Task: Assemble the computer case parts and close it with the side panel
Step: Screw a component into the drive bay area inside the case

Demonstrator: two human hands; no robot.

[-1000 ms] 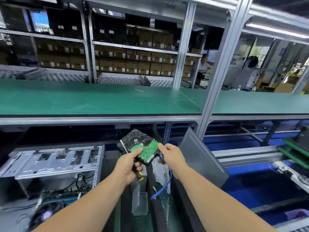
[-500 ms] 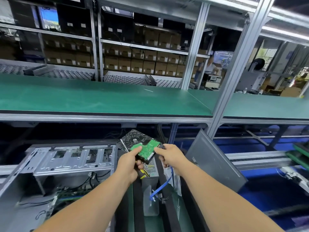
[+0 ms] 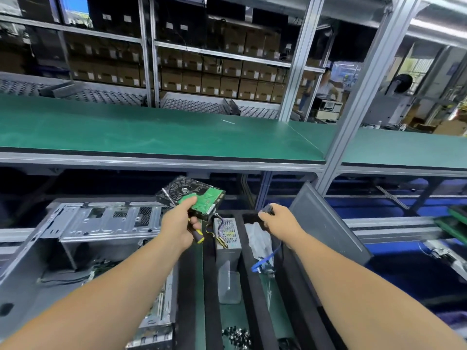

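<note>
Room: factory line as I see it; racks of cardboard boxes (image 3: 202, 82) behind a green shelf (image 3: 151, 135), a person far off at right.
Surface: below the shelf, black foam trays (image 3: 249, 281) with a power supply (image 3: 227, 233), a plastic bag (image 3: 260, 238) and loose screws (image 3: 236, 337).
Case: case (image 3: 83, 238) lies open at left, its drive cage facing up, motherboard dim inside.
Panel: panel (image 3: 326, 223) leans upright at right, well apart from the case.
Drive: drive (image 3: 192, 195) is held in the air above the trays, circuit board up, just right of the case.
Left hand: left hand (image 3: 180, 223) pinches the drive's near corner with thumb on the board, and I see a screwdriver (image 3: 197, 234) tucked under the curled lower fingers.
Right hand: right hand (image 3: 278, 221) pinches a small dark plug; a blue cable (image 3: 267, 258) hangs below it, though whether it runs to the plug I cannot tell.
Handling: I judge the drive dense, rigid and shock-sensitive, its board bare; better gripped by the metal side edges than by the board. One corner pinch shared with a tool looks weak to me.
Cable: I judge it light and limp; hold it at the plug.
</note>
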